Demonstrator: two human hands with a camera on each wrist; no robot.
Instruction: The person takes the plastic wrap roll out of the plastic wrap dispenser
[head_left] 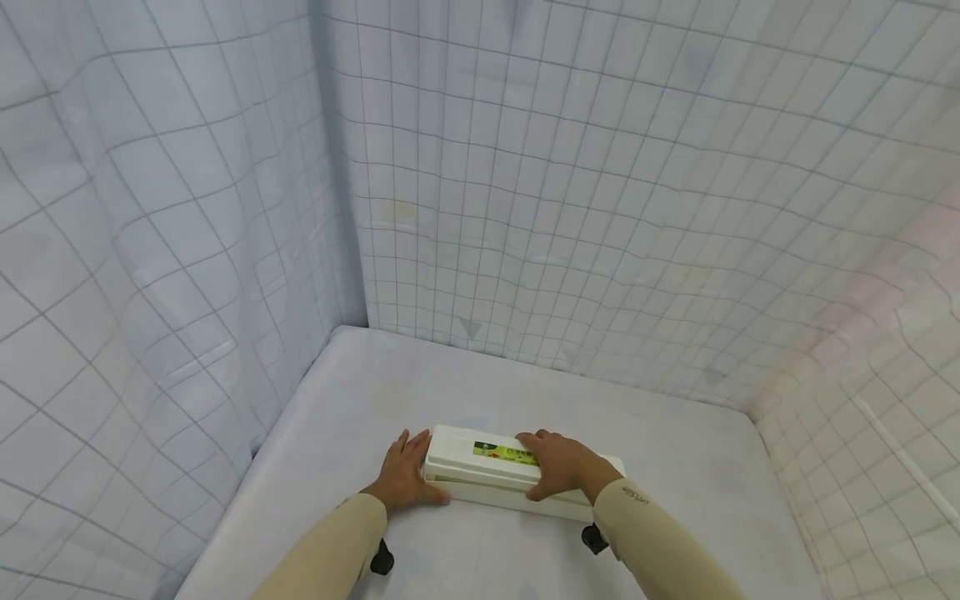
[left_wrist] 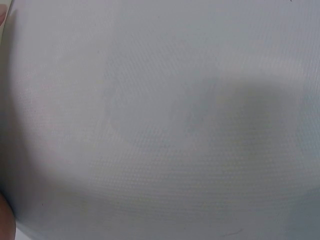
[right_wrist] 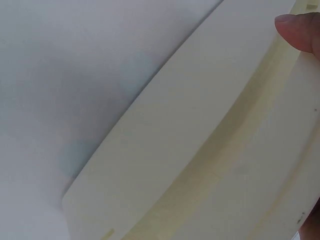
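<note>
A long white lidded box (head_left: 456, 451) with a green and yellow label (head_left: 495, 452) lies lengthwise on the white surface. My right hand (head_left: 561, 463) grips it from above, right of its middle, thumb on the near side and fingers over the far top edge, covering part of the label. In the right wrist view the thumb (right_wrist: 301, 33) presses at the yellowish strip along the box's side (right_wrist: 150, 145). At the box's left end rests my left hand (head_left: 405, 475), fingers spread and thumb along the near corner. Only slivers of that hand show in the left wrist view.
The white surface (head_left: 390, 375) is bounded by white cloth walls with a dark grid, at the left (head_left: 180, 208), back (head_left: 525, 208) and right (head_left: 885, 375). Dark wrist-worn devices (head_left: 595, 538) hang below both sleeves.
</note>
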